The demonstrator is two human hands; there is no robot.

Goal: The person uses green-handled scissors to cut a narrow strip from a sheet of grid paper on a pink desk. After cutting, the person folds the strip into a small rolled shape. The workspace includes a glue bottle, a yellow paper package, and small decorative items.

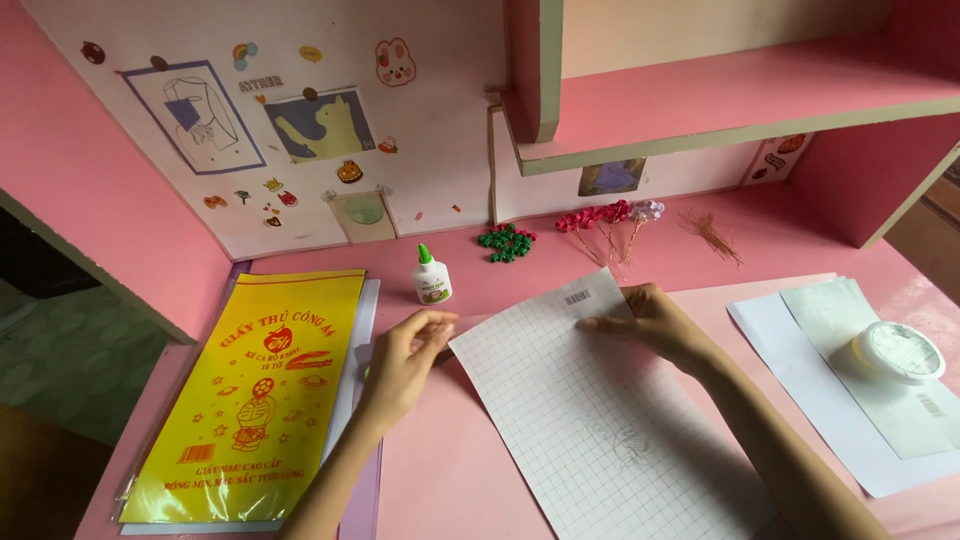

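A white sheet of squared paper (600, 420) lies tilted on the pink desk (440, 480), a faint pencil sketch near its middle. My left hand (400, 360) pinches the sheet's upper left corner with fingers bent. My right hand (655, 322) rests flat on the sheet's top edge, beside a small barcode label. A small white glue bottle (432, 277) with a green cap stands upright just beyond my left hand.
A yellow pack of craft paper (250, 390) lies at the left. White sheets (830, 400) with a round tape roll (898, 352) lie at the right. Green bits (505, 243), small red paper flowers (605, 220) and thin stems (712, 235) sit by the stickered back wall. A pink shelf (740, 100) overhangs.
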